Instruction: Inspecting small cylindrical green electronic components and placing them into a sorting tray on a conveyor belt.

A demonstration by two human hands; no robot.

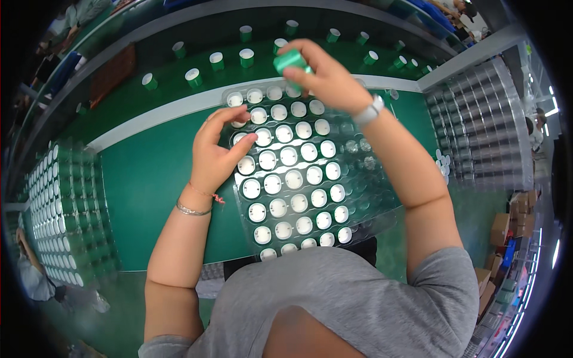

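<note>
In front of me lies a clear plastic tray (349,194) with round pockets, many of them filled by small cylinders with white round ends facing up. My left hand (218,143) is over the tray's left edge, thumb and fingers spread around a white-ended cylinder (237,124); whether it touches that one I cannot tell. Raised past the tray's far edge, my right hand (316,71) is closed on a shiny green cylinder (290,61), slightly blurred and tilted. Pockets on the tray's right side hold no cylinders.
Beyond a pale rail (161,110), more green cylinders (216,60) stand spaced out on a green belt (262,71). Stacked filled trays (57,209) stand at the left, stacked clear trays (483,125) at the right. Cardboard boxes (500,228) sit at the far right.
</note>
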